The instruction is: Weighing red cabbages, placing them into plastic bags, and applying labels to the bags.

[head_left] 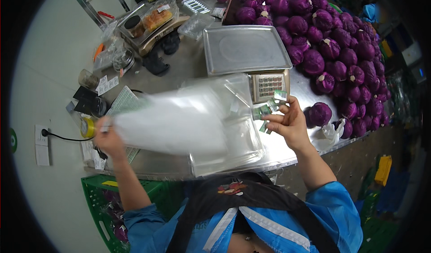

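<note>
My left hand (110, 140), smeared by motion, grips the left end of a blurred white sheet (175, 125). The sheet spans the middle of the steel table, over a stack of clear plastic bags (235, 140). To the right, my right hand (291, 123) is half curled, with several small green-and-white sticker labels (279, 95) on its fingertips. It is just below the keypad (270, 86) of a weighing scale, whose metal pan (247, 48) is bare. A sheet of green labels (125, 101) lies partly behind the white sheet.
Purple cabbages (334, 51) are piled along the right, one cabbage (319, 114) near my right hand. Black gloves (157, 62), a second scale holding packaged food (157, 17) and yellow tape (87, 127) are at left. A green crate (96, 199) stands below the table edge.
</note>
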Demonstrator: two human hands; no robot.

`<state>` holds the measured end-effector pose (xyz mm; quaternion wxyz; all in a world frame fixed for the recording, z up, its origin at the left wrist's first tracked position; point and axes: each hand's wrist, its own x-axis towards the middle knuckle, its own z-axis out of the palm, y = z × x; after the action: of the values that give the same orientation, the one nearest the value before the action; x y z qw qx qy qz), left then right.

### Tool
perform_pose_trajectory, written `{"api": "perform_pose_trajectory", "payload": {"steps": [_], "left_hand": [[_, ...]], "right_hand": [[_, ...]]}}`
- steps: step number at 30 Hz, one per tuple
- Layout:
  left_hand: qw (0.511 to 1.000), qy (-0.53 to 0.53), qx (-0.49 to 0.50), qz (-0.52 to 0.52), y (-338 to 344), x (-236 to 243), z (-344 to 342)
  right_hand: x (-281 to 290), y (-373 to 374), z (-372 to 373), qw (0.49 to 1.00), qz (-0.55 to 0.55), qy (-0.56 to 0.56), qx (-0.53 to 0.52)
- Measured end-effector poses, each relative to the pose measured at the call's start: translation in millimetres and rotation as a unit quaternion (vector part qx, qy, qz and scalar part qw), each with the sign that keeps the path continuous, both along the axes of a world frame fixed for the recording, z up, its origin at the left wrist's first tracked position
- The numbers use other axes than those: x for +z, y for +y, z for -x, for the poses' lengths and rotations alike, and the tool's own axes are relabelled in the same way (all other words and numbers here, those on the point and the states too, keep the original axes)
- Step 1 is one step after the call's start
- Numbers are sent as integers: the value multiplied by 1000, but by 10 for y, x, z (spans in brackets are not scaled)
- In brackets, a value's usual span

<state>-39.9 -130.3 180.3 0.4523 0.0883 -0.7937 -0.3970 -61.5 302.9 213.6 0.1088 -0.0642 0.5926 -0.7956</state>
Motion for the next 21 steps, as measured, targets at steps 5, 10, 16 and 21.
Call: {"api": "perform_pose_trajectory", "payload": {"steps": [5, 10, 16, 21], "left_hand": [[918, 144, 44, 367, -80, 465, -183], [881, -305, -176, 316, 858, -514, -123], [811, -444, -351, 144, 1345, -1639, -561], [819, -472, -304, -118, 1169, -2055, -370]], "right_hand": [[-1166, 159, -5, 963, -213, -151, 62], [-1884, -18, -112, 897, -410, -153, 67], [-1750, -175, 48, 723, -658, -89, 190], [-1927, 356, 169, 789, -584, -187, 18]]}}
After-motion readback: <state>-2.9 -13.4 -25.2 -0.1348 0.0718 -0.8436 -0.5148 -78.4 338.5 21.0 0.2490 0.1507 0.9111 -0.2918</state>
